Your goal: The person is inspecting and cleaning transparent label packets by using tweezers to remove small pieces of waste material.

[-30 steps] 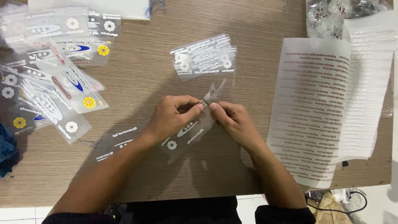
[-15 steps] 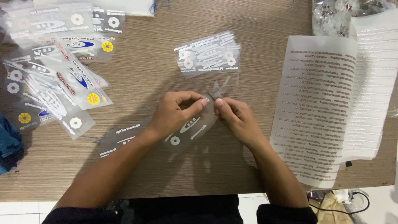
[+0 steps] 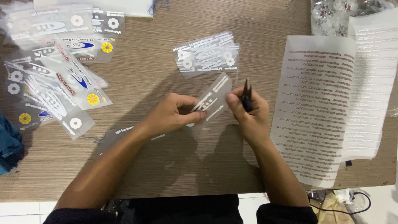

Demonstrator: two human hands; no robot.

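My left hand (image 3: 176,114) pinches a clear transfer sheet (image 3: 215,94) with white printed shapes, lifted and tilted above the wooden table (image 3: 145,70). My right hand (image 3: 248,113) sits just right of the sheet and grips a thin dark pointed tool (image 3: 246,93), probably tweezers, its tip pointing up beside the sheet's right edge. A further clear strip (image 3: 120,132) lies flat under my left wrist.
A small stack of similar clear sheets (image 3: 207,54) lies just beyond the hands. Several printed sheets with yellow and white flower marks (image 3: 58,79) spread over the left. Long white text sheets (image 3: 319,103) cover the right. Blue cloth (image 3: 8,145) at the left edge.
The sheet has been raised and tilted upward in my left hand. My right hand has drawn slightly away from it, and the dark tool now points up.
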